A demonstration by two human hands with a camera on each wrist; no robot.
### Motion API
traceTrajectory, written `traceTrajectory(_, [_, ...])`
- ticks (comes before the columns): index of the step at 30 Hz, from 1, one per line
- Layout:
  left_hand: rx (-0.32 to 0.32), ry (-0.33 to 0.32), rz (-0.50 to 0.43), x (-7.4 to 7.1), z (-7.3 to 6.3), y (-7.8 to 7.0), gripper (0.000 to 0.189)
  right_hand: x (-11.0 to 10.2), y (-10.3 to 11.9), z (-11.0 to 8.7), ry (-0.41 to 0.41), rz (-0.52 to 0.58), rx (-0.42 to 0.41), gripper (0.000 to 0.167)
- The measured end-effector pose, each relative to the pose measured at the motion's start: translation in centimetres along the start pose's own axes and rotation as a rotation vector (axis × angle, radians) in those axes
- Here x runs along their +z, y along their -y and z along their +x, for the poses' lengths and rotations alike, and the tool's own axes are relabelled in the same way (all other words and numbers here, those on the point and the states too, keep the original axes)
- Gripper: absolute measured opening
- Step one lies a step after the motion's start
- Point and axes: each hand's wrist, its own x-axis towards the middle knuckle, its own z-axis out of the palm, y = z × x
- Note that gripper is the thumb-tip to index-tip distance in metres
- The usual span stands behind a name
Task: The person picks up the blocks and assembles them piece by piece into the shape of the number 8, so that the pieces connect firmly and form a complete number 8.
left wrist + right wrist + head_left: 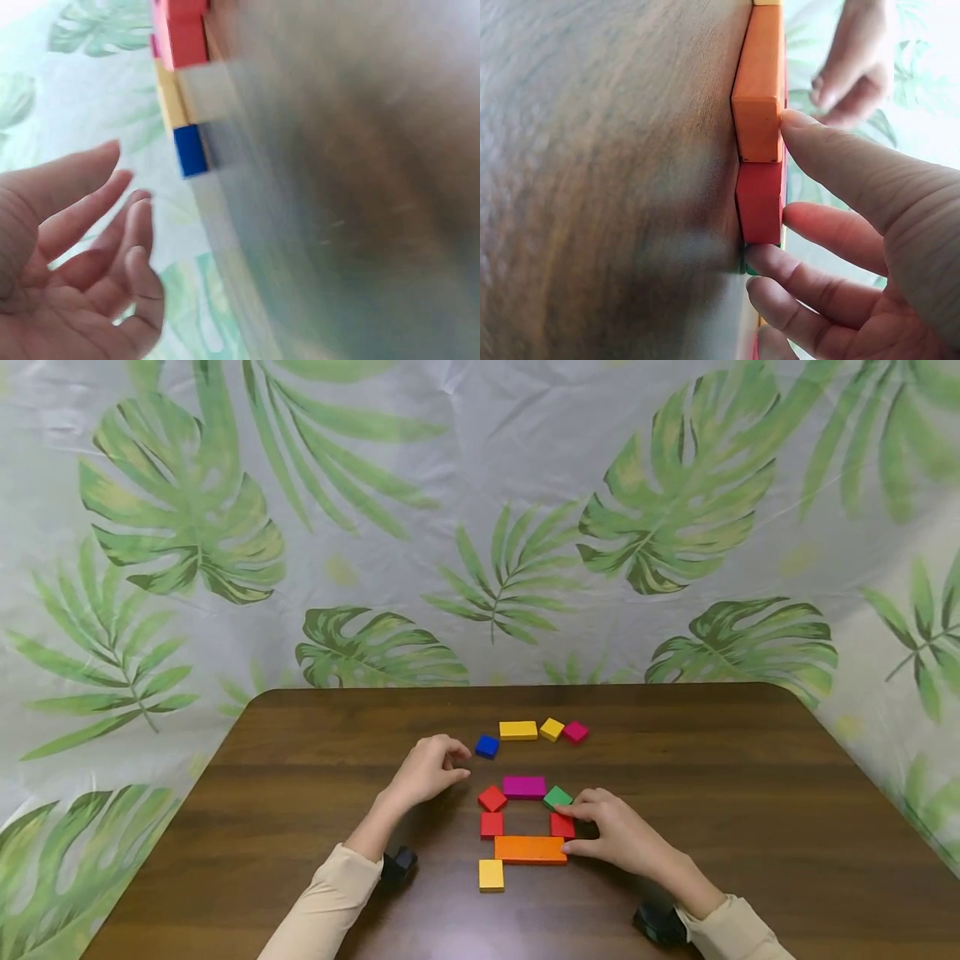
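Orange and apparently wooden, the longest oblong block [529,850] lay near the middle of the brown wood-grain counter [285,785], its long axis running left to right, roughly parallel with the far edge. Two others pointed the same way: a purple oblong block [524,787] beyond it and a yellow oblong block [518,731] farther back.

Eleven blocks were visible, three oblong and eight small. Three of the small ones sat roughly square to the counter: a left red square block [492,825], a right red square block [562,825] and a near yellow square block [491,876], just below the orange one's left end. Turned cornerwise were a red diamond-set block [492,798] and a green block [557,797], flanking the purple one. At the back, a blue block [487,747], a small yellow block [552,729] and a pink block [575,732] also sat askew.

Of the two hands, the left hand [431,768] was empty, fingers loosely bent, near the blue block. The right hand [618,831] had its thumb spread from its fingers, the thumb tip at the orange block's right end and the fingertips by the right red and green blocks; how firmly they pressed could not be told.
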Motion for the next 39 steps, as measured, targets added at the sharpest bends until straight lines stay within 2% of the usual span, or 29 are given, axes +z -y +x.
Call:
traceTrajectory(4, [-0.014, 0.011, 0.115, 0.5, 2.8, -0.1, 0.024, -0.1, 0.0, -0.2, -0.011, -0.007, 0.013, 0.053])
traceTrajectory(8, [-0.034, 0.057, 0.213, 1.1, 4.6, 0.0, 0.032, -0.1, 0.2, -0.3, -0.005, -0.01, 0.015, 0.053])
traceTrajectory(12, [-0.041, 0.077, 0.221, 1.5, 5.4, 0.3, 0.037, 0.0, 0.5, -0.2, -0.004, -0.017, 0.003, 0.052])
traceTrajectory(17, [-0.018, 0.072, 0.194, 1.8, 5.9, 0.4, 0.037, 0.0, 0.4, -0.2, -0.022, -0.029, 0.002, 0.051])
traceTrajectory(24, [0.008, 0.079, 0.221, 2.1, 6.1, 0.0, 0.035, 0.0, 0.1, -0.3, -0.006, -0.007, 0.025, 0.053])
traceTrajectory(30, [0.002, 0.073, 0.265, 2.2, 5.6, -0.1, 0.029, 0.0, 0.1, -0.4, -0.011, -0.004, 0.017, 0.053])
traceTrajectory(35, [0.035, 0.083, 0.298, 1.7, 4.3, 0.0, 0.025, 0.0, 0.1, -0.5, -0.022, -0.011, 0.011, 0.051])
traceTrajectory(39, [0.043, 0.079, 0.311, 1.1, 2.7, 0.3, 0.022, 0.1, 0.2, -0.5, -0.023, -0.002, 0.015, 0.051])
